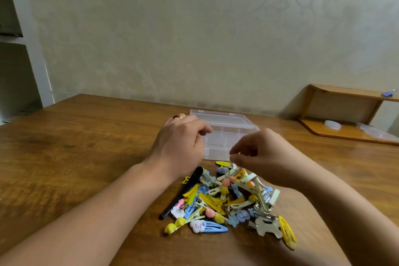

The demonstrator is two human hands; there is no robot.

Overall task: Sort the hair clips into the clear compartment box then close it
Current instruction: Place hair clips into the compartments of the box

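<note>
Wood table carries everything. We keep the clear compartment box open just beyond the hair clips, heaped near us for easy reach. Our left hand hovers loosely curled, grasping nothing; whether our right hand pinches anything, we cannot tell.

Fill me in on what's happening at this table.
A person is sorting a pile of hair clips on a wooden table. A clear box sits open just behind the pile, and its visible compartments look empty. The left hand hovers at the box's near left corner with fingers loosely curled. The right hand is above the pile's far edge, fingertips pinched together; whether it holds a clip is unclear. A black clip lies along the pile's left side.
</note>
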